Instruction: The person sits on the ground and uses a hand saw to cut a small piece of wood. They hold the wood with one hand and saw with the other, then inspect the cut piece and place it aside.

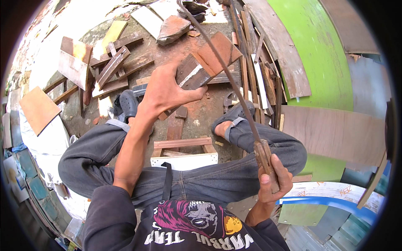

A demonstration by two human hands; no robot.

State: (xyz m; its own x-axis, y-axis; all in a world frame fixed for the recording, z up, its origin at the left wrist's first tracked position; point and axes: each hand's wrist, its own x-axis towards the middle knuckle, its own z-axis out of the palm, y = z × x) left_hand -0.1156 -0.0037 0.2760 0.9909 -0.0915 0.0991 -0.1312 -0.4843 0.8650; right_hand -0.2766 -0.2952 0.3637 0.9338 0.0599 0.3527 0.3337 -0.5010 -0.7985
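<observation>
My left hand (pixel 165 90) grips a dark wooden block (pixel 197 71) with a pale stripe, holding it out in front of me above the dirt ground. Raised near my right knee, my right hand (pixel 272 182) is closed around the wooden handle (pixel 264 157) of a long, thin curved blade (pixel 222 62). The blade runs up and away over the block toward the top of the view. I sit low with both knees bent, in grey trousers and dark clogs (pixel 125 104).
Scrap wood pieces (pixel 113 67) and a flat stone (pixel 172 28) lie scattered ahead. A green curved panel (pixel 318 50) and brown plywood sheet (pixel 335 131) stand at right. A white board (pixel 188 161) and short planks lie between my feet.
</observation>
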